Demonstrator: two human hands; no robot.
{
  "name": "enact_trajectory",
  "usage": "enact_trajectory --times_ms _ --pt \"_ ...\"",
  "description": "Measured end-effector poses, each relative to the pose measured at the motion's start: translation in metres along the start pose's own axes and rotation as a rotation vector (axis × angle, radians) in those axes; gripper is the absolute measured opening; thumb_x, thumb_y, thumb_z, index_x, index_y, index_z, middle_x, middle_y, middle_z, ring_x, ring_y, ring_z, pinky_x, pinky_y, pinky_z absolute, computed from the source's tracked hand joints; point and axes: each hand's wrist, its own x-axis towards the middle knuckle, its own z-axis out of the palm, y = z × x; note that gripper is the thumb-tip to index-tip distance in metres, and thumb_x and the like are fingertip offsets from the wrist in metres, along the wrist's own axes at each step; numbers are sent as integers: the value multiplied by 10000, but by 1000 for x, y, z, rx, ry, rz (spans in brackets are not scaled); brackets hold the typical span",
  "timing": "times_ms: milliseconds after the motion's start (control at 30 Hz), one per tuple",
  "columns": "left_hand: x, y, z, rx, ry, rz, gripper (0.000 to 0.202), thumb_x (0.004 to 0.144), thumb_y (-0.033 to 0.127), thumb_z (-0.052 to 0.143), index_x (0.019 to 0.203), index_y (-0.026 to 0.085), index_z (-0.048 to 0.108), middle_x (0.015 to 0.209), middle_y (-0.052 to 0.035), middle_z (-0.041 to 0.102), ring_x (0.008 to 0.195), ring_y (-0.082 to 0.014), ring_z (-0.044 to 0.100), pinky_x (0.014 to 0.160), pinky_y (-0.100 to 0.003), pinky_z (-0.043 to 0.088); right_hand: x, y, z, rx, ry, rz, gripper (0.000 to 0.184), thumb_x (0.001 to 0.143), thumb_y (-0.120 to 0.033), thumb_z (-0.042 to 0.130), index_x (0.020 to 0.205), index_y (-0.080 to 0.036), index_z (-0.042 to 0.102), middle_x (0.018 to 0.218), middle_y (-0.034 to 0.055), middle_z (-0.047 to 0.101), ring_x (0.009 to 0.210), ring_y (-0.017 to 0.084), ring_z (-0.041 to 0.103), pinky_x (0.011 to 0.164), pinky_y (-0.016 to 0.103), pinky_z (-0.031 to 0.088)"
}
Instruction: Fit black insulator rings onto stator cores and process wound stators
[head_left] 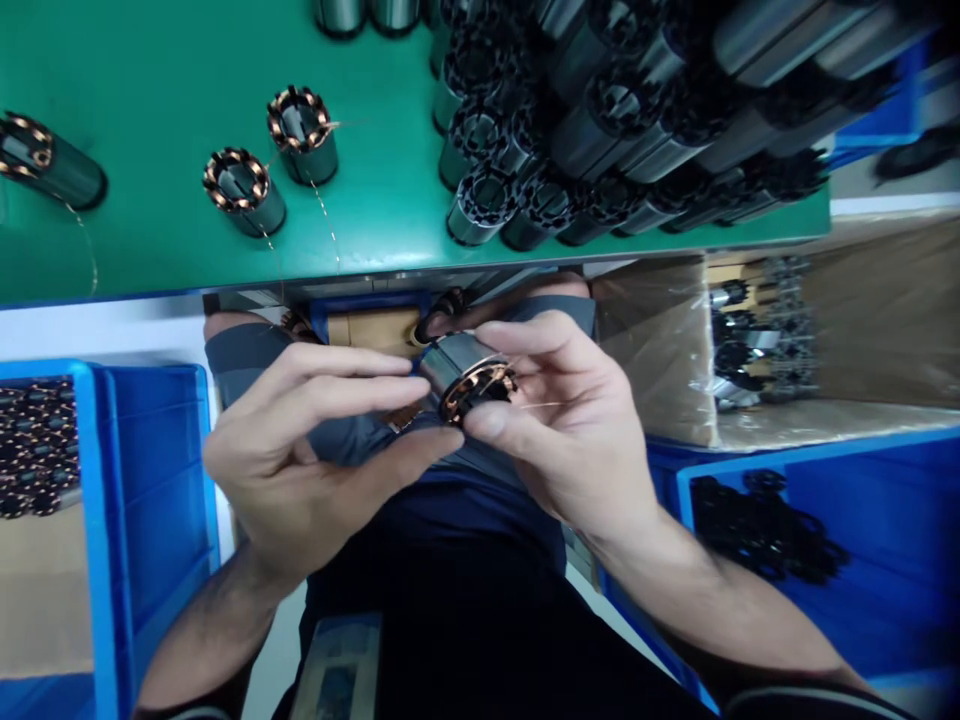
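Head view: at the clock's centre, the right hand [592, 425] grips a wound stator [459, 360]; the left hand [277, 455] meets its 9 o'clock side, whether gripping I cannot tell. Handling the loose wire [541, 405] seems underway; next likely calls for steady fingertip control.

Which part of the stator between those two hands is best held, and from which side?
Likely the stator's smooth metal wall, from the left hand's side: copper windings and a loose wire are at the end toward the right hand.
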Motion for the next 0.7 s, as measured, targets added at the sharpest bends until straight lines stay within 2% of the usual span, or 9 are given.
enact_trajectory --times_ms 67,133,200,267,333,367,433,567,700 --pt "2 8 6 -16 11 -21 140 1032 259 1003 1097 300 885 1191 24 902 1100 -171 840 1005 -326 705 1 0 4 3 11 -23 462 806 -165 1155 1129 -381 907 1106 -72 943 1039 181 936 997 310 800" --pt "-1 7 11 -90 -34 -93 53 1112 262 898 1075 267 860 1217 -12 857 1124 -174 816 1015 -314 706 0 1 3 -10 25 -34 460 809 -174 1156 1132 -381 902 1114 -70 940 1048 184 934 1003 315 800" --pt "-7 -3 16 -273 -143 -253 150 1155 357 837 1058 243 837 1262 -59 793 1129 -194 797 937 -298 724 -2 3 -2 -22 28 -19 410 841 -244 1148 1141 -367 897 1099 -53 937 1022 197 934 970 332 807" --pt "-13 -17 19 -502 -238 -485 283 1156 475 832 1014 230 821 1274 -83 760 1077 -199 791 823 -275 731 -6 4 -9 -9 6 11 346 913 -322 1106 1187 -358 897 1091 -32 934 985 200 930 919 335 808" --pt "-17 -32 20 -633 -215 -677 351 1110 550 887 974 231 826 1215 -73 770 982 -175 787 724 -236 713 -9 2 -15 16 -42 35 295 997 -375 1038 1257 -353 900 1113 -11 938 984 205 933 899 337 807" --pt "-18 -37 19 -636 -170 -722 352 1089 557 913 966 236 838 1193 -65 781 954 -163 787 694 -215 701 -9 0 -16 16 -64 48 282 1020 -378 1016 1277 -349 904 1113 -4 939 984 206 934 903 341 806" --pt "-16 -39 15 -551 -94 -661 308 1076 552 936 994 261 878 1196 -61 807 993 -167 806 706 -205 703 -8 -6 -16 -8 -94 67 285 997 -342 1036 1257 -336 918 1088 0 941 960 207 932 924 353 809" --pt "-5 -17 6 -354 -172 -321 256 1072 575 939 1129 325 925 1302 -72 845 1127 -228 841 840 -311 758 0 -18 -10 -63 -130 92 399 830 -193 1138 1144 -335 936 1055 -21 952 930 200 927 891 313 801" --pt "-1 -6 10 -333 -190 -269 213 1166 485 839 1085 291 873 1296 -72 849 1176 -235 833 892 -342 749 2 -18 -12 -128 -128 70 422 820 -182 1149 1149 -339 935 1072 -14 950 968 204 931 856 281 786"
